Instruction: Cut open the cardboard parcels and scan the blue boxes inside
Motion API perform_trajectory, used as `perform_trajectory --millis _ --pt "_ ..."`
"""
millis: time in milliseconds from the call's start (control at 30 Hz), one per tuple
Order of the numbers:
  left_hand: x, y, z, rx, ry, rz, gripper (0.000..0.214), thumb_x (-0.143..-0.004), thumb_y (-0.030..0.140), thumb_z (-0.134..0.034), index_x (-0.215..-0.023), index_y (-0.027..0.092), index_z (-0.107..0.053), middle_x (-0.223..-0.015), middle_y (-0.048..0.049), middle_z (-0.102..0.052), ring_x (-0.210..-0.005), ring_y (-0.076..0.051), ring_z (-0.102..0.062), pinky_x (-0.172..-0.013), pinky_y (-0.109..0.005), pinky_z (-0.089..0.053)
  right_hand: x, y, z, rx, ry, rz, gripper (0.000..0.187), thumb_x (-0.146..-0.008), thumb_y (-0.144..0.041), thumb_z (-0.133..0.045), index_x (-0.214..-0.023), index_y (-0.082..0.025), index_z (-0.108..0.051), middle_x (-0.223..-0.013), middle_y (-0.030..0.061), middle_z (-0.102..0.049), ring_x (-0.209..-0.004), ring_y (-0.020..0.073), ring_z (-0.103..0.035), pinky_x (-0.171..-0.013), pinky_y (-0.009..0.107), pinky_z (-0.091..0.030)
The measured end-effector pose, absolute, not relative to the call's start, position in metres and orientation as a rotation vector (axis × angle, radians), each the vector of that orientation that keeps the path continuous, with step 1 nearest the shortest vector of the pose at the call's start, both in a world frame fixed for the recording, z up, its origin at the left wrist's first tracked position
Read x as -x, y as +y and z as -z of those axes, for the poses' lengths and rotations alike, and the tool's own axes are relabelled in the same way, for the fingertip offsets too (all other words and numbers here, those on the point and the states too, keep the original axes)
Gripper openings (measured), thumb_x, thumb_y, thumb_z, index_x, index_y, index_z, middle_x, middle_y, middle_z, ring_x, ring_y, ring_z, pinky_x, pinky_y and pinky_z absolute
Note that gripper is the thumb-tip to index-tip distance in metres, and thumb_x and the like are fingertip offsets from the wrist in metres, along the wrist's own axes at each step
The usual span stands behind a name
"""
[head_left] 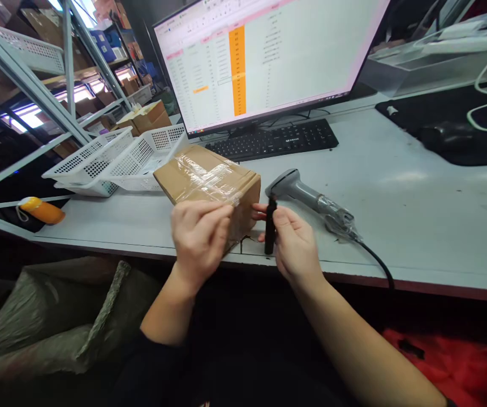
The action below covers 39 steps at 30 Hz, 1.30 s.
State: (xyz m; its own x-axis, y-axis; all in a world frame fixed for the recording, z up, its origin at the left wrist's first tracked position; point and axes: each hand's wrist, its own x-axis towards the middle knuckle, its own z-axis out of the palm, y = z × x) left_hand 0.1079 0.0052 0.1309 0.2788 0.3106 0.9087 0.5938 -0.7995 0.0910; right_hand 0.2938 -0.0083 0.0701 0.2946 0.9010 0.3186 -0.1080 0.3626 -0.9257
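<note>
A small cardboard box [203,172] sealed with clear tape sits near the front edge of the grey table [396,192]. My left hand [198,237] presses against the box's near side with its fingers curled on the tape. My right hand [294,243] is closed round a slim black tool [270,223], held upright beside the box's right corner. A grey barcode scanner [306,195] lies on the table just behind my right hand, its cable running off the front edge.
A monitor [268,51] with a spreadsheet and a black keyboard [275,140] stand behind the box. Two white mesh baskets [120,155] sit at the left, an orange object [42,210] lies further left. A black mat [459,124] covers the right. A grey sack [56,316] lies below.
</note>
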Motion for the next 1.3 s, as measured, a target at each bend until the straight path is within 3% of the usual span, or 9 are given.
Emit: perform_trajectory --millis 200,333,400,533,667,833,967,1167,1300 --pt "-0.065 0.044 -0.141 2.308 -0.862 1.797 0.034 -0.109 0.049 -0.057 -0.131 0.028 -0.071 -0.135 -0.0073 -0.070 -0.136 -0.027 -0.062 -0.120 -0.049 -0.048 -0.312 0.020 -0.081 0.893 -0.839 -0.903 0.048 -0.090 -0.072 -0.070 -0.092 -0.024 -0.066 -0.138 0.0109 -0.073 -0.117 0.0255 -0.072 -0.056 0.024 -0.053" --pt "-0.063 0.029 -0.109 2.280 -1.171 1.889 0.098 -0.084 0.088 -0.066 -0.163 0.035 -0.042 -0.178 -0.0139 -0.020 -0.165 -0.043 -0.022 -0.128 -0.065 -0.036 -0.328 0.052 -0.098 0.970 -0.913 -0.896 0.060 -0.080 -0.083 -0.073 -0.089 -0.024 -0.067 -0.127 0.0088 -0.077 -0.124 0.0264 -0.069 -0.090 0.037 -0.062" --pt "-0.069 0.012 -0.090 2.449 -1.100 1.708 0.106 -0.077 0.084 -0.078 -0.163 0.034 -0.041 -0.180 -0.0155 -0.010 -0.167 -0.045 -0.013 -0.130 -0.068 -0.032 -0.323 0.052 -0.098 0.999 -0.934 -0.969 0.066 -0.074 -0.088 -0.075 -0.089 -0.024 -0.067 -0.118 0.0077 -0.079 -0.119 0.0278 -0.071 -0.096 0.043 -0.062" --pt "-0.023 0.021 -0.087 2.521 -1.026 1.835 0.044 -0.087 0.052 -0.086 -0.120 0.030 -0.066 -0.154 -0.0105 -0.057 -0.163 -0.038 -0.033 -0.130 -0.066 -0.035 -0.290 0.004 -0.086 0.941 -1.003 -1.234 0.062 -0.084 -0.085 -0.069 -0.094 -0.023 -0.069 -0.112 0.0081 -0.080 -0.104 0.0253 -0.076 -0.091 0.043 -0.064" --pt "0.059 0.054 -0.115 2.342 -1.141 2.336 0.055 -0.077 0.074 -0.084 -0.077 0.022 -0.064 -0.134 -0.0103 -0.071 -0.141 -0.039 -0.061 -0.117 -0.057 -0.052 -0.277 -0.032 -0.097 0.815 -1.163 -1.519 0.052 -0.097 -0.073 -0.063 -0.099 -0.022 -0.065 -0.099 0.0082 -0.080 -0.079 0.0202 -0.076 -0.075 0.037 -0.063" --pt "0.041 0.015 -0.127 2.097 -1.061 2.006 0.038 -0.096 0.062 -0.067 -0.092 0.026 -0.079 -0.117 -0.0080 -0.076 -0.138 -0.037 -0.061 -0.123 -0.063 -0.043 -0.306 0.021 -0.141 0.920 -1.432 -0.702 0.040 -0.104 -0.063 -0.060 -0.108 -0.025 -0.071 -0.066 -0.0024 -0.060 -0.061 0.0152 -0.059 -0.062 0.030 -0.051" --pt "0.008 -0.014 -0.117 2.256 -0.896 1.703 0.055 -0.095 0.077 -0.060 -0.106 0.028 -0.079 -0.101 -0.0072 -0.077 -0.125 -0.035 -0.065 -0.119 -0.060 -0.045 -0.313 0.055 -0.156 1.002 -1.761 -0.244 0.032 -0.108 -0.046 -0.053 -0.119 -0.027 -0.077 -0.094 0.0052 -0.076 -0.083 0.0211 -0.070 -0.073 0.034 -0.053" --pt "-0.003 -0.020 -0.118 2.060 -1.091 1.620 0.026 -0.100 0.051 -0.063 -0.101 0.029 -0.076 -0.097 -0.0018 -0.079 -0.107 -0.028 -0.065 -0.133 -0.059 -0.016 -0.298 0.043 -0.169 1.073 -2.025 0.534 0.025 -0.106 -0.027 -0.060 -0.123 -0.023 -0.078 -0.108 0.0096 -0.079 -0.089 0.0251 -0.069 -0.065 0.034 -0.046" --pt "-0.007 -0.020 -0.124 2.093 -1.087 1.607 0.024 -0.100 0.048 -0.061 -0.098 0.028 -0.074 -0.093 -0.0010 -0.079 -0.096 -0.026 -0.064 -0.121 -0.053 -0.033 -0.267 0.031 -0.188 0.754 -2.191 0.683 0.032 -0.101 -0.005 -0.056 -0.126 -0.013 -0.075 -0.112 0.0100 -0.079 -0.092 0.0229 -0.068 -0.076 0.035 -0.051"
